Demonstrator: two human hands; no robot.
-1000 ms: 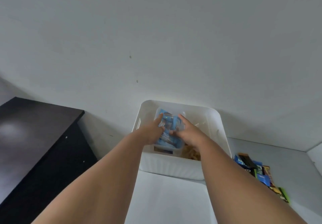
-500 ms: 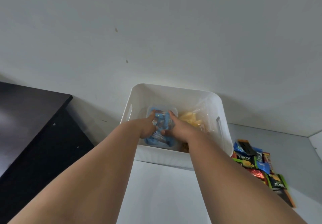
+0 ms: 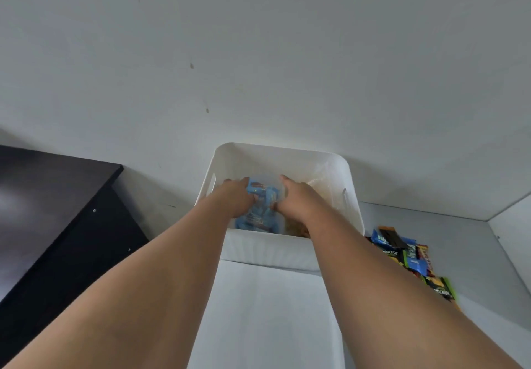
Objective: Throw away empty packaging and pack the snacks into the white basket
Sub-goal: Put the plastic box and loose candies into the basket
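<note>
A white basket (image 3: 275, 249) stands on the white surface against the wall. Both my hands reach down inside it. My left hand (image 3: 234, 197) and my right hand (image 3: 297, 199) press on either side of a clear bag of blue snack packets (image 3: 263, 206), which lies low in the basket's left half. A clear bag of yellow-brown snacks (image 3: 321, 187) rests in the right half, partly hidden by my right wrist. A pile of colourful snack packets (image 3: 408, 256) lies on the surface right of the basket.
A dark cabinet (image 3: 54, 213) stands to the left, below the white surface (image 3: 267, 311). The wall (image 3: 258, 52) rises directly behind the basket. A side wall closes the corner at far right.
My hands have lowered the blue bag deeper into the basket and spread to its two sides. The camera has tilted down slightly.
</note>
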